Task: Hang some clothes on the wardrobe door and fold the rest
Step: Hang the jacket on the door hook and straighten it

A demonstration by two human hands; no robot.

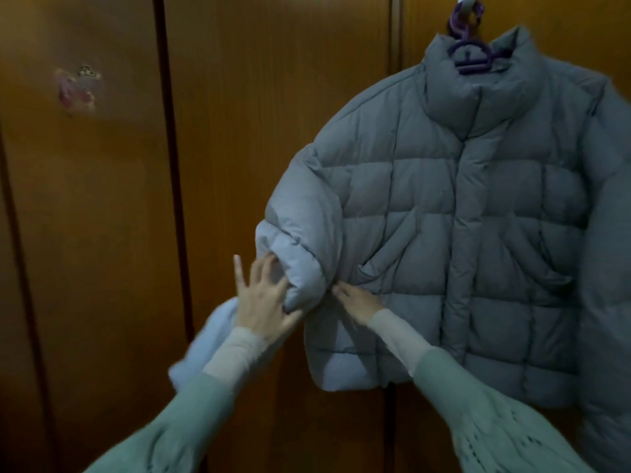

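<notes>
Jacket [461, 213]: grey-blue, quilted, puffy, high collar, front closed; no readable label. Hangs on a purple hanger [473, 59] against the brown wardrobe door [273, 131]. Left hand [261, 298]: fingers spread, pressed on the folded sleeve cuff [300, 268]. Right hand [356, 300]: fingers straight, touching the jacket front beside the cuff. Blurred pink sticker [78, 88] on the neighbouring door.

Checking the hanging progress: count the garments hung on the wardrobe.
1. A jacket hangs on a hanger at the wardrobe door's top right. More may hang beyond the frame.
</notes>
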